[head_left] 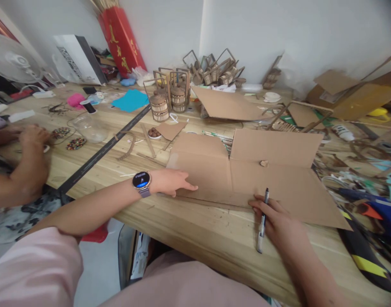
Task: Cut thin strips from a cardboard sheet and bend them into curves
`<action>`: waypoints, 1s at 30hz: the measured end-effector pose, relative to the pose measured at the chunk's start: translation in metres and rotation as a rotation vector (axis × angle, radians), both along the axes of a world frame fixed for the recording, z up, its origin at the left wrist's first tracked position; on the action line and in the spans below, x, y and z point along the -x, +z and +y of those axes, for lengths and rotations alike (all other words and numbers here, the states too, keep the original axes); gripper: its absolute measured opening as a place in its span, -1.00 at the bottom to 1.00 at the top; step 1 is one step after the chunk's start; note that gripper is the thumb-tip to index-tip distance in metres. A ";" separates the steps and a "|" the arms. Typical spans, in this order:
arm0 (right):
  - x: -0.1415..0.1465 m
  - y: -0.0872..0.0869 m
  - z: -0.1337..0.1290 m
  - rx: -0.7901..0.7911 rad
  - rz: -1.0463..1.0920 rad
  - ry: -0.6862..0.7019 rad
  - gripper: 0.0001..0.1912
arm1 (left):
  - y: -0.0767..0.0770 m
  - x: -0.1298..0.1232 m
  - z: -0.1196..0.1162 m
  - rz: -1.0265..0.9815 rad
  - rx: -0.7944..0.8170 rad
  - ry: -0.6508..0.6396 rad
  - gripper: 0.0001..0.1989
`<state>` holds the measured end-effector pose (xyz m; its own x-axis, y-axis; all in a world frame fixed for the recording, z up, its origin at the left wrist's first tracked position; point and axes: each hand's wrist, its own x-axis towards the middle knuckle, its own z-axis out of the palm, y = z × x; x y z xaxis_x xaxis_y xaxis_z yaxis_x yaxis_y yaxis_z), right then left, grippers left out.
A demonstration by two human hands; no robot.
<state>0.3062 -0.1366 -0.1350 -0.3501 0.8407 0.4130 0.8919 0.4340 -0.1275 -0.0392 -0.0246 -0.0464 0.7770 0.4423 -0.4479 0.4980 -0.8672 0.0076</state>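
Observation:
A large folded sheet of brown cardboard [202, 170] lies creased on the wooden table in front of me, one flap raised at its back. My left hand [172, 181] rests on its left part near the front edge, index finger stretched out and nothing held. On that wrist is a watch [141, 181]. At the front edge of the cardboard, my right hand [277, 217] holds a pen [263, 226] between its fingers, fingertips touching the sheet. A small brown scrap [263, 163] sits on the cardboard beyond it.
Small bamboo baskets [159, 106] stand behind, with more baskets [214, 70] piled by the wall. A black strip [102, 151] crosses the table at left, beside another person's hands [32, 140]. At right are a blue glue gun [385, 213], a white bottle [342, 132] and scraps.

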 end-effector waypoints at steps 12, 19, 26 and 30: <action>0.000 -0.004 -0.001 0.029 0.035 -0.038 -0.73 | 0.006 -0.003 -0.003 0.052 -0.013 0.007 -0.20; 0.000 -0.004 0.000 -0.013 0.008 -0.025 -0.72 | 0.007 -0.004 -0.005 0.089 -0.003 0.004 -0.20; 0.000 -0.003 0.000 -0.045 -0.021 -0.003 -0.72 | -0.002 -0.008 -0.002 -0.015 0.032 -0.045 -0.40; -0.002 -0.005 0.001 -0.044 -0.018 -0.003 -0.73 | -0.003 -0.016 0.003 0.004 0.025 -0.081 -0.31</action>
